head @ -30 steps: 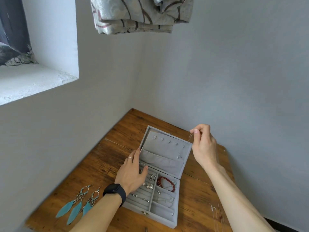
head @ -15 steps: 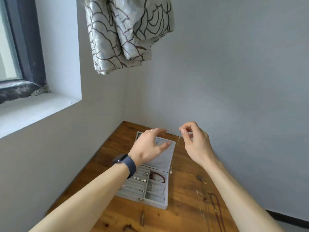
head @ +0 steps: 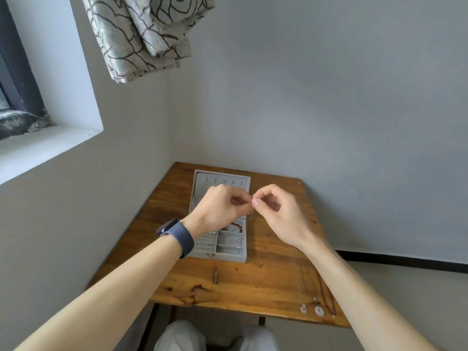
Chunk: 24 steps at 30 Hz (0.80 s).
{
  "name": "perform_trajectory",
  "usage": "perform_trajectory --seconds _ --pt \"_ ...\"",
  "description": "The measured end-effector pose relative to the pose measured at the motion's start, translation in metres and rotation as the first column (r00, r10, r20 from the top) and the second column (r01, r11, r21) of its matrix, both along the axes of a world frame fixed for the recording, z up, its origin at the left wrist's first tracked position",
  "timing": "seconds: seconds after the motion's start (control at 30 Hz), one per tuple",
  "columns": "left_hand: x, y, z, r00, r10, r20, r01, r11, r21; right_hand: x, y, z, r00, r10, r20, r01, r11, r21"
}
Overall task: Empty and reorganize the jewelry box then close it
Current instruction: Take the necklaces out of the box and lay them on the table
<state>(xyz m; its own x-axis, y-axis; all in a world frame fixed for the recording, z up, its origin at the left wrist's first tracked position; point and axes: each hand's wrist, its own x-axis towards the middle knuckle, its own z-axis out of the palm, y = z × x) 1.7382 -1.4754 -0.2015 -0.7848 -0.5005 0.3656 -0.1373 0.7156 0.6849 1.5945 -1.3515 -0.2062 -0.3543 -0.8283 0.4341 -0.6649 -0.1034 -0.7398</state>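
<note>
**Both hands pinched together above the open box**

Up at ten o'clock from the table (head: 253,282) runs the white window sill (head: 45,145), and a patterned curtain (head: 147,34) hangs at about eleven. My left hand (head: 217,209), with a dark watch (head: 181,236) on its wrist, is curled. Its thumb and forefinger pinch a tiny item (head: 252,201) too small for me to make out. That hand hangs in front of the grey jewelry box (head: 222,254) and hides its middle. The lid (head: 220,178) stands open at twelve o'clock, and a red bracelet (head: 236,226) shows in a compartment on the right side. At three o'clock of my left hand, my right hand (head: 281,216) is curled too, nipping the same item, fingertips meeting. At five o'clock from the box, near the table's front right corner, lie thin necklaces (head: 311,307) with pale ring pendants.
</note>
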Motion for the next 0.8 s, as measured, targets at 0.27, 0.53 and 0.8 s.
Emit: perform_trajectory --seconds 0.27,0.53,0.8 --pt "0.009 0.007 -0.002 0.998 -0.001 -0.060 0.014 0.976 0.219 0.020 0.023 -0.041 0.925 0.112 0.363 -0.174 0.974 0.144" --pt "0.017 -0.001 -0.010 0.986 0.117 -0.120 -0.050 0.889 0.455 0.034 0.056 -0.098 0.864 0.033 0.503 -0.173 0.957 0.233" --pt "0.005 -0.003 -0.039 0.980 0.188 -0.063 -0.121 0.817 0.564 0.049 0.086 -0.128 0.704 -0.010 0.710 -0.122 0.983 0.134"
